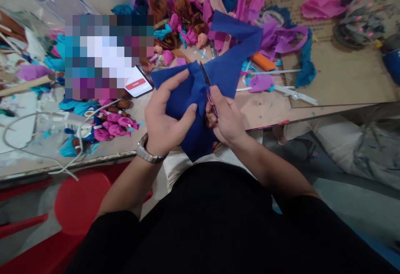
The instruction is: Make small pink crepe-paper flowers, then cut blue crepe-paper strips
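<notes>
A sheet of dark blue paper or thin cloth [179, 99] hangs over the table's front edge, with a long cut strip folding away at its far right. My left hand [167, 118] grips it from the left, thumb on top and fingers bent over it. In my right hand [228, 118] is a pair of scissors [206, 75], its blades pointing away from me at a slit in the blue sheet. The handles are partly hidden by my fingers. Just beyond the sheet lie scraps and crumpled pieces in pink, purple and brown.
A phone [139, 81] lies left of the blue sheet, partly blurred out. Nearer the left edge are a looped white cable [81, 130] and pink bundles [114, 125]. An orange-handled cutter [263, 61] and cardboard [343, 78] are to the right. A red stool [83, 201] stands below.
</notes>
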`<state>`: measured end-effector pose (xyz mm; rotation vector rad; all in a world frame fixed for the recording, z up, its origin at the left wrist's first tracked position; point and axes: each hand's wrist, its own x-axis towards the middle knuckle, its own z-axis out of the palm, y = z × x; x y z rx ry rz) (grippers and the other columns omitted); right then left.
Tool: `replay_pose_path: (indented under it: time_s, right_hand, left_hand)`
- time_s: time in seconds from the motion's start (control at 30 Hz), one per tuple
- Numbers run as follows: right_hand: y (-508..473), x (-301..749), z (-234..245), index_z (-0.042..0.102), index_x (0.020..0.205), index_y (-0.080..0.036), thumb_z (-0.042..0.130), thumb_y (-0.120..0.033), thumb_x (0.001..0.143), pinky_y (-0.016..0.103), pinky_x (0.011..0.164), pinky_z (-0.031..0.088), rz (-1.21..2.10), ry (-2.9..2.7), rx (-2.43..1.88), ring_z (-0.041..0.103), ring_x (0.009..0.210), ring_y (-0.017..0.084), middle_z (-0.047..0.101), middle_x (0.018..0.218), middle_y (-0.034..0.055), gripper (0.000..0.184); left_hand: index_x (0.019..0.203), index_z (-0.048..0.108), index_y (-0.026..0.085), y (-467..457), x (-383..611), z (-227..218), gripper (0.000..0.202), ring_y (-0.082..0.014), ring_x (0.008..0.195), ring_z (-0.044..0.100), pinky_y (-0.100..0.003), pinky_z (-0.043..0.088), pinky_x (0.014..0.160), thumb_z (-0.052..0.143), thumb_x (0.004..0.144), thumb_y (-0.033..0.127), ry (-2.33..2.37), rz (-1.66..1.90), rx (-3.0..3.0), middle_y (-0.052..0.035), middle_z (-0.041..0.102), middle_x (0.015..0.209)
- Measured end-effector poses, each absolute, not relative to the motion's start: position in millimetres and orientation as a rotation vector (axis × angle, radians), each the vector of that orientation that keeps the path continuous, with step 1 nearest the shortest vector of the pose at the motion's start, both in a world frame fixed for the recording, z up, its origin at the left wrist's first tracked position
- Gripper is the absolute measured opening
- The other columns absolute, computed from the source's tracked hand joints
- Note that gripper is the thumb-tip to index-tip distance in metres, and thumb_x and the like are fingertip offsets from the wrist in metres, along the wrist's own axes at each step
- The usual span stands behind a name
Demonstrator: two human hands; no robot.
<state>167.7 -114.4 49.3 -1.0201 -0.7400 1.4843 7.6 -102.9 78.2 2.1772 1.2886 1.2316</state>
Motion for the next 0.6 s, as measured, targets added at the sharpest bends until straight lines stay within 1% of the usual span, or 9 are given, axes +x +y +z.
replay_pose_path:
  time_s: [0.13,0.2,0.23,0.3,0.33,0.37,0.47,0.53,0.6]
  right_hand:
    - [-68,165,68,0.053,0.071,-0.022,0.058,-0.081,0.092,0.021,0.042,0.026,1.459,-0.782,-1.0,0.036,0.045,0.007,0.035,0.052,-0.0065,0.063]
    - [-45,163,82,0.051,0.071,-0.022,0.059,-0.082,0.091,0.021,0.041,0.025,1.436,-0.809,-1.011,0.033,0.043,0.005,0.034,0.053,-0.008,0.064]
    - [-33,162,89,0.051,0.071,-0.021,0.057,-0.081,0.092,0.02,0.041,0.024,1.43,-0.827,-1.019,0.031,0.042,0.004,0.033,0.053,-0.0087,0.064]
    - [-9,160,103,0.05,0.072,-0.019,0.045,-0.073,0.102,0.018,0.045,0.022,1.414,-0.875,-1.022,0.031,0.041,0.001,0.032,0.053,-0.0093,0.063]
    - [3,158,108,0.051,0.071,-0.017,0.04,-0.068,0.106,0.017,0.048,0.021,1.414,-0.913,-1.012,0.032,0.041,-0.001,0.031,0.053,-0.0092,0.062]
    - [13,157,111,0.051,0.07,-0.018,0.046,-0.071,0.103,0.018,0.043,0.021,1.404,-0.914,-0.999,0.03,0.04,0.001,0.033,0.05,-0.0088,0.062]
    - [38,155,111,0.054,0.068,-0.021,0.058,-0.08,0.093,0.021,0.036,0.02,1.43,-0.923,-0.997,0.028,0.04,0.006,0.039,0.048,-0.0066,0.064]
    - [46,154,103,0.055,0.069,-0.022,0.059,-0.082,0.091,0.023,0.035,0.02,1.483,-0.927,-1.015,0.028,0.039,0.006,0.042,0.049,-0.006,0.064]
    - [48,154,92,0.056,0.071,-0.023,0.059,-0.083,0.09,0.024,0.035,0.019,1.537,-0.934,-1.029,0.028,0.038,0.007,0.045,0.049,-0.0055,0.064]
  left_hand:
    - [0.142,0.058,0.03,-48,3,88,0.057,-0.0296,0.144,0.058,-0.052,0.046,0.129,0.079,0.091,0.043,1.265,1.213,2.204,0.0006,0.065,0.149]
    - [0.144,0.055,0.026,-16,-1,95,0.062,-0.0266,0.145,0.056,-0.05,0.044,0.13,0.082,0.09,0.041,1.218,1.219,2.25,0.0028,0.063,0.151]
    - [0.144,0.054,0.023,1,-4,98,0.064,-0.0248,0.145,0.055,-0.046,0.043,0.131,0.083,0.09,0.04,1.185,1.241,2.274,0.0029,0.062,0.151]
    - [0.143,0.053,0.017,32,-10,104,0.063,-0.0212,0.143,0.055,-0.038,0.043,0.129,0.081,0.092,0.039,1.15,1.256,2.299,0.0018,0.061,0.151]
    - [0.144,0.051,0.016,46,-13,106,0.063,-0.0203,0.146,0.051,-0.035,0.04,0.13,0.08,0.093,0.04,1.176,1.245,2.292,0.0023,0.06,0.152]
    - [0.143,0.049,0.015,58,-16,107,0.064,-0.02,0.149,0.048,-0.034,0.038,0.131,0.079,0.094,0.04,1.202,1.258,2.277,0.0026,0.058,0.153]
    - [0.138,0.051,0.016,80,-23,103,0.06,-0.0196,0.147,0.049,-0.037,0.038,0.132,0.08,0.091,0.038,1.237,1.29,2.233,0.0052,0.059,0.149]
    - [0.135,0.054,0.017,83,-27,94,0.057,-0.0198,0.143,0.054,-0.042,0.042,0.13,0.081,0.089,0.036,1.237,1.309,2.211,0.0055,0.061,0.148]
    - [0.135,0.056,0.02,82,-29,83,0.056,-0.0211,0.143,0.055,-0.046,0.042,0.13,0.082,0.087,0.033,1.251,1.291,2.195,0.0046,0.063,0.147]
